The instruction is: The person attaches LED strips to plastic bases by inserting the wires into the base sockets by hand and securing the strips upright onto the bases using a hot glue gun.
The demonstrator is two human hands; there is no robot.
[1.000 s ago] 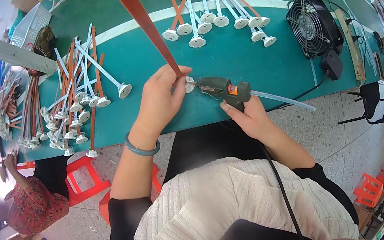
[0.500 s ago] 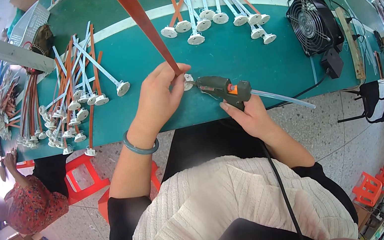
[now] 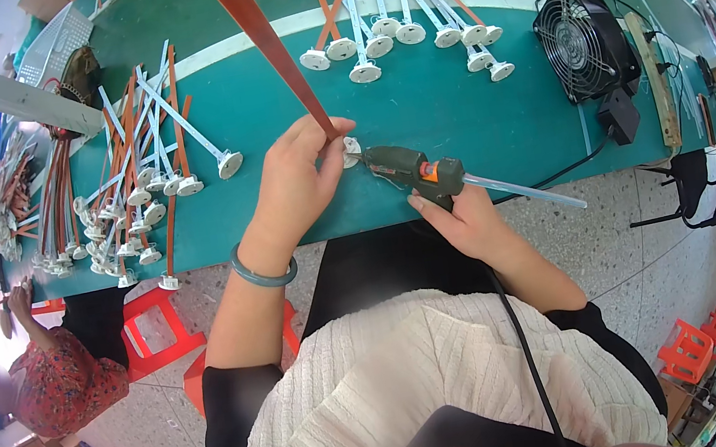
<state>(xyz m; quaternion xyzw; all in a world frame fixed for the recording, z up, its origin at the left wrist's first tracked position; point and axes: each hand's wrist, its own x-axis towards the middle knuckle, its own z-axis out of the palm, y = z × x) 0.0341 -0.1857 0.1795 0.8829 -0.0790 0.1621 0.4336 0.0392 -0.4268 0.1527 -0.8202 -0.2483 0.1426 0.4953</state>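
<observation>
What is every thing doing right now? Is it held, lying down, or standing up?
Left hand: pinching the brown strip.
Right hand: wrapped around the glue gun.
Brown strip: held, tilted, lower end at the white disc.
White disc: at the gun's tip.
Glue gun: held, nozzle at the disc, clear stick out the back.
Fan: lying on the table; spinning cannot be told.
Left pile of sticks: lying loose.
Far sticks: lying in a row.

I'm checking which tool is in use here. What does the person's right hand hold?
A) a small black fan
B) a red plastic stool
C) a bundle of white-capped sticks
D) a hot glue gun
D: the right hand grips a dark green hot glue gun with a clear glue stick out its back, its nozzle at the small white cap under the left hand.
</observation>
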